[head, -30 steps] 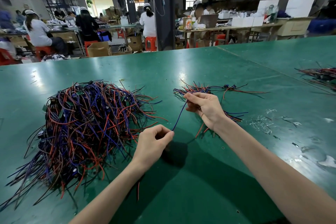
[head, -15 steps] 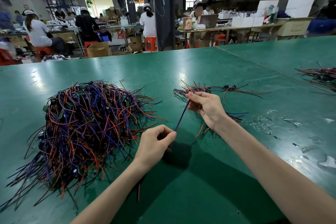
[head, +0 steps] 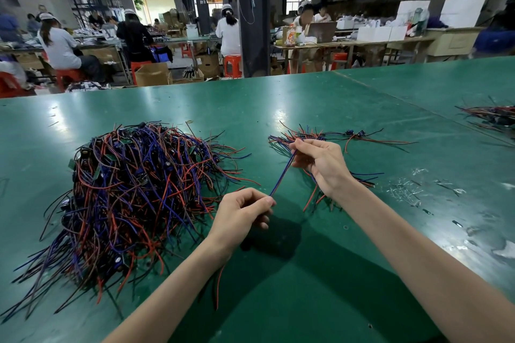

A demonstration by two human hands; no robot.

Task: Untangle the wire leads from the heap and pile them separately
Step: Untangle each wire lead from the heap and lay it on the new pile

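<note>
Left hand [head: 239, 211] and right hand [head: 320, 164] pinch one freed lead [head: 281, 175] between them; next it likely goes onto the mid-tabletop pile [head: 302, 135].

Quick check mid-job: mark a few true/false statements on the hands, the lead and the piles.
1. The left hand and right hand each pinch the same lead. True.
2. The heap lies right of both hands. False: it lies to their left.
3. The small pile lies by the right hand. True.
4. The lead sags in a loop. False: it runs straight between the hands.
</note>
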